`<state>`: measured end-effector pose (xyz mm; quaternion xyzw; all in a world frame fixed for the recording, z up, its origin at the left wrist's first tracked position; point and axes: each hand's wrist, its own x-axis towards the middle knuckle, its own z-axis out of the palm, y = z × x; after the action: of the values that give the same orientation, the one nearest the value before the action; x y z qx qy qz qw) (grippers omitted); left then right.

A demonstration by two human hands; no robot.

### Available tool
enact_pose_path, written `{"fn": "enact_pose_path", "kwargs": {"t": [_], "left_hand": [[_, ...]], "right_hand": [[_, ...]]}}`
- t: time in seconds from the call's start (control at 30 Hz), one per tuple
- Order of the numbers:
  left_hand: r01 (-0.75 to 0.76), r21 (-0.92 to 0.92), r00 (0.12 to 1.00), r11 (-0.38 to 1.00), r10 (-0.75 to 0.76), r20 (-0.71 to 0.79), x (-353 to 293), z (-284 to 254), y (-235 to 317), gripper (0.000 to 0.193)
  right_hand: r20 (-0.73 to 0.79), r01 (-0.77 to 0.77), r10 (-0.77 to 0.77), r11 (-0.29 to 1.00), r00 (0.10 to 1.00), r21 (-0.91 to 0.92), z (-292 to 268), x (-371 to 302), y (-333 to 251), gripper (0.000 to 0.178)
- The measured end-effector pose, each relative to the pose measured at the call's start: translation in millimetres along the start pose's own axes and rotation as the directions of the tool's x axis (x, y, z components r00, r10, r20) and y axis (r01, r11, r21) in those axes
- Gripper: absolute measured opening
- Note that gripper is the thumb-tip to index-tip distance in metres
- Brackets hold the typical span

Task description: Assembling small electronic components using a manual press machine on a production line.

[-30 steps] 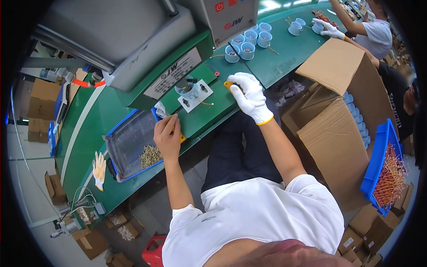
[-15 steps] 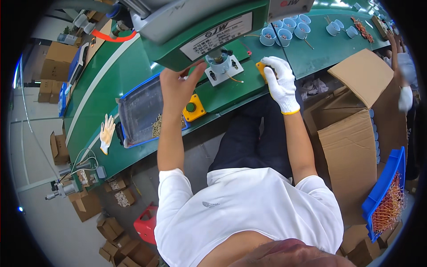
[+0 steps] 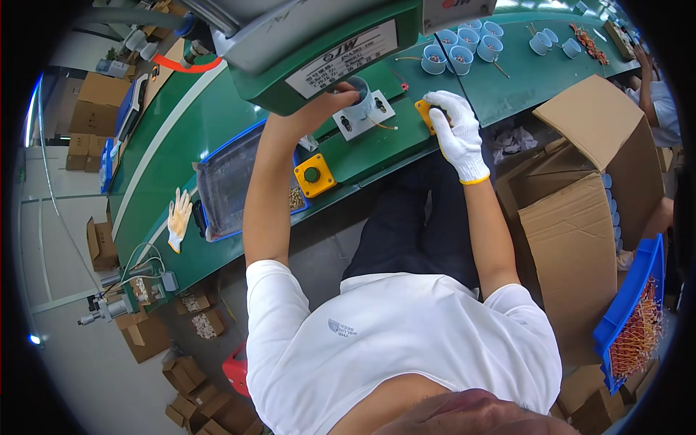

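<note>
Left hand point(image 3: 320, 107) half-curled at blue cup point(image 3: 361, 109) rim, hold unclear; cup at its 3 o'clock. Gloved right hand point(image 3: 457, 135) half-open over yellow button box point(image 3: 424, 114), 10 o'clock.

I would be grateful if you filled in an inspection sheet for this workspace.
Surface: green table, bearing a press and blue-rimmed tray.
Job's things: light-blue cup on a white plate under the press.
Clutter: loose glove left of the tray.
Hands: bare left hand at the cup, grip unclear; gloved right hand at a yellow button box.
Cables: thin wire over the plate; orange hose beside the press.
Surroundings: open cardboard box and blue bin of orange-red pieces at right; co-worker upper right.
</note>
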<state>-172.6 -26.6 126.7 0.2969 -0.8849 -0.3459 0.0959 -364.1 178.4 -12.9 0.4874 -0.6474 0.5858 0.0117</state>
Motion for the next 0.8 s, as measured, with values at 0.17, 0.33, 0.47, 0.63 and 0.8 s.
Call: {"fn": "enact_pose_path", "kwargs": {"t": [0.17, 0.33, 0.47, 0.63, 0.8], "left_hand": [[-0.180, -0.199, 0.925, 0.963, 0.097, -0.368, -51.6, 14.6, -22.5, 0.025], [-0.106, 0.113, 0.781, 0.988, 0.153, -0.605, -139.6, 90.5, -94.6, 0.013], [-0.090, 0.362, 0.675, 0.928, 0.324, -0.663, -151.9, 98.7, -95.7, 0.011], [-0.045, 0.481, 0.763, 0.875, 0.342, -0.549, -149.0, 70.2, -87.2, 0.009], [-0.083, 0.307, 0.839, 0.948, 0.232, -0.492, -146.3, 37.5, -122.4, 0.014]], "right_hand": [[-0.053, 0.119, -0.123, 0.990, 0.991, -0.078, -4.6, 1.9, -7.2, 0.019], [-0.108, 0.043, -0.057, 0.990, 0.993, -0.133, -3.2, -2.0, 1.2, 0.010], [-0.075, 0.094, -0.107, 0.982, 0.991, -0.163, 2.0, 10.0, -8.5, 0.008], [-0.004, 0.151, -0.159, 0.945, 0.987, -0.290, -3.7, 6.3, -8.0, 0.009], [-0.070, -0.125, 0.142, 0.972, 0.987, 0.199, 1.9, -9.4, 8.0, 0.017]]}}
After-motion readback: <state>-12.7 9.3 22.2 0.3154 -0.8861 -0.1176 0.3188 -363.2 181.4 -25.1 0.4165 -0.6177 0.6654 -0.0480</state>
